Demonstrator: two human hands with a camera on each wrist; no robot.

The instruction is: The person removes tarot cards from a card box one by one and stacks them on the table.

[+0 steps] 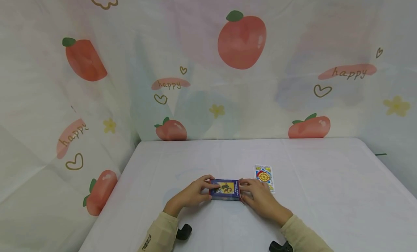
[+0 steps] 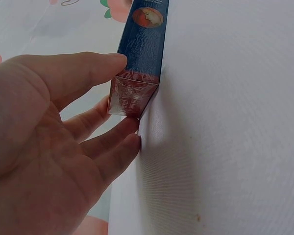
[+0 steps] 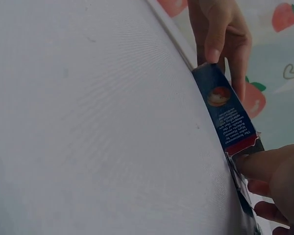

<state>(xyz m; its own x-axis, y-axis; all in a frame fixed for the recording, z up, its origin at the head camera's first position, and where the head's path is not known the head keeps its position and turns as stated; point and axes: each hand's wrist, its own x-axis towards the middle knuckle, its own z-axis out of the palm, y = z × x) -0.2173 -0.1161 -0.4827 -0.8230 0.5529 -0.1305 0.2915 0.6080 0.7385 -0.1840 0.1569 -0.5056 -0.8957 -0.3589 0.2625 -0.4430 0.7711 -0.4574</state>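
A small dark blue card box [image 1: 228, 195] with a yellow picture on top lies on the white table. My left hand [image 1: 193, 192] grips its left end, the thumb on the near side and a finger across the top. In the left wrist view that end of the box is red under clear wrap. At the other end my right hand [image 1: 260, 199] holds the box's edge. The right wrist view shows this end open, with the right thumb [image 3: 264, 164] at the opening and a flap below it. What lies inside the box is hidden.
A colourful picture card [image 1: 264, 174] lies face up just behind my right hand, partly covered by it. The white tablecloth [image 1: 325, 194] spreads around the box. A fruit-printed curtain [image 1: 202, 38] hangs behind the table and along its left side.
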